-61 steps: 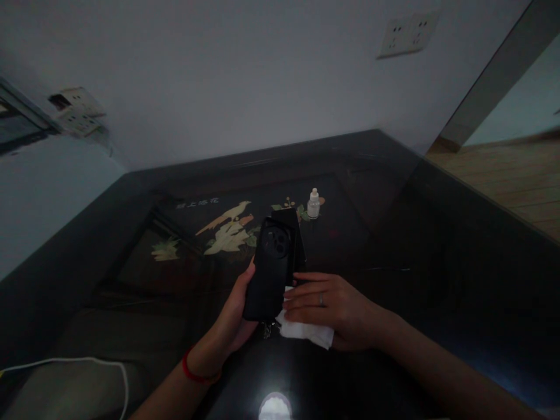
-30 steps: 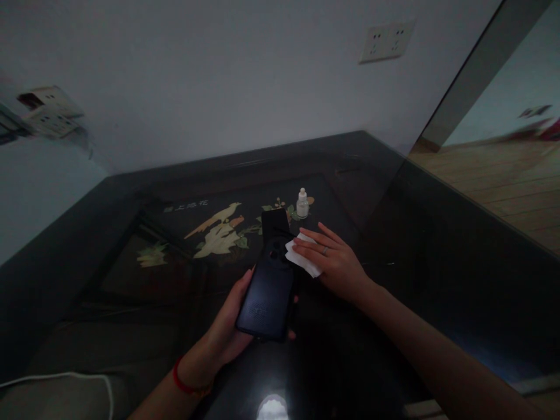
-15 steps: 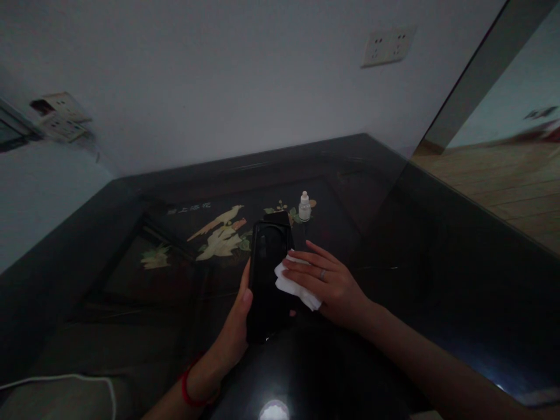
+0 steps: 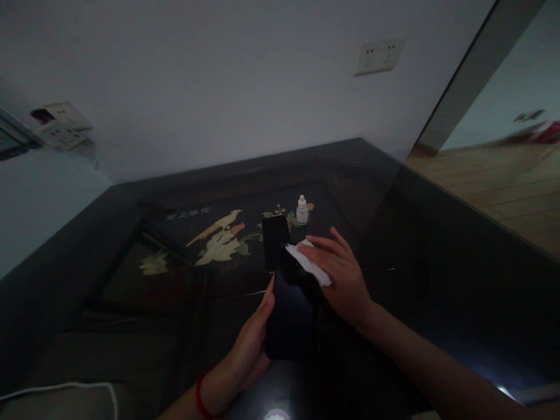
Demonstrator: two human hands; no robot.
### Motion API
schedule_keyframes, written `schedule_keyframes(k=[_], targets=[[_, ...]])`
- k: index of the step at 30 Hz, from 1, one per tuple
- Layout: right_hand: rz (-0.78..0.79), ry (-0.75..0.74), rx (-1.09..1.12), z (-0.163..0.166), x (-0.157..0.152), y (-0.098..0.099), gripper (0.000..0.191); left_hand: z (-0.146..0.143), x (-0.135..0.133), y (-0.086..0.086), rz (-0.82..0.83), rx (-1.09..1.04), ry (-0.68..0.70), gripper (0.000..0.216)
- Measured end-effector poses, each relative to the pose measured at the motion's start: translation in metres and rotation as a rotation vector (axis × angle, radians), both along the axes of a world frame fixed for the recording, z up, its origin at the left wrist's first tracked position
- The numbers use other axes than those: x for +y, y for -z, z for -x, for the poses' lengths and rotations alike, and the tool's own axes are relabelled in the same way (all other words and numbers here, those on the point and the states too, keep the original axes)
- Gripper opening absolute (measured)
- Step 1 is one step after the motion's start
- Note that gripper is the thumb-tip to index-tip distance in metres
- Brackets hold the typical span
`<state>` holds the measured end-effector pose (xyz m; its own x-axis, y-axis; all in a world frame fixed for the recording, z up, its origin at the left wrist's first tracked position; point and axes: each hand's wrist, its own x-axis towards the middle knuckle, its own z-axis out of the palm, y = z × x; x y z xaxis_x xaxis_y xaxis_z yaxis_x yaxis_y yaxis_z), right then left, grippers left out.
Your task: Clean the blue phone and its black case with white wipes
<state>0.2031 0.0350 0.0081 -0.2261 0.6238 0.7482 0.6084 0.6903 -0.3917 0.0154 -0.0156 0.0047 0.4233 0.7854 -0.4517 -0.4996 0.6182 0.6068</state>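
My left hand [image 4: 251, 344] is closed round the left side of a black phone [image 4: 291, 321], tilted above the dark tabletop. The fingers of my right hand [image 4: 343, 280] press a folded white tissue [image 4: 311, 263] onto the phone's upper right edge. Behind the held phone lies a second flat black rectangle [image 4: 275, 236], which looks like another phone; its lower end is partly covered. A small white dropper bottle [image 4: 301, 211] stands upright just to its right.
The glossy black table [image 4: 394, 233] has a bird and flower inlay [image 4: 219, 245]. A pale wall with a socket plate [image 4: 380, 55] rises behind it. At the lower left runs a white cable [image 4: 65, 385]. Wooden floor [image 4: 490, 186] shows beyond the right edge.
The held phone has moved right and towards me, uncovering more of the black rectangle behind it. My right hand has shifted the tissue up to the phone's top right corner.
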Motion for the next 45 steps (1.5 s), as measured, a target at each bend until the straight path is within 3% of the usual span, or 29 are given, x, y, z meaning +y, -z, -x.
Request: schedule_keyframes(k=[7,13,16,22,27,32,37,42,45], targets=[[-0.041,-0.135,-0.187,0.015,-0.005,0.007,0.036,-0.001,0.000,0.004,0.030,-0.001,-0.054,0.064],[-0.100,-0.296,-0.296,0.006,0.000,0.006,0.030,0.001,0.007,-0.001,0.030,0.035,-0.181,0.062],[-0.150,-0.261,-0.322,-0.005,0.005,0.000,0.026,0.002,0.008,-0.006,0.005,0.052,-0.158,0.063],[-0.246,-0.071,-0.247,-0.012,0.009,-0.007,0.028,0.003,0.003,-0.005,0.031,0.053,0.013,0.075],[-0.194,-0.121,-0.412,-0.006,0.011,0.003,0.026,-0.001,0.001,-0.002,-0.005,0.080,0.029,0.076],[-0.127,-0.014,-0.389,-0.007,0.012,0.005,0.033,-0.004,0.005,-0.002,-0.227,0.196,-0.113,0.066],[-0.045,-0.039,-0.308,0.001,0.004,0.004,0.035,-0.003,0.007,0.002,-0.363,0.273,-0.181,0.069],[0.119,-0.286,-0.118,0.007,-0.005,-0.001,0.041,0.000,0.008,0.003,-0.276,0.216,-0.206,0.074],[0.130,-0.238,0.010,0.002,-0.004,-0.005,0.042,0.001,0.006,0.003,-0.210,0.168,-0.169,0.071]])
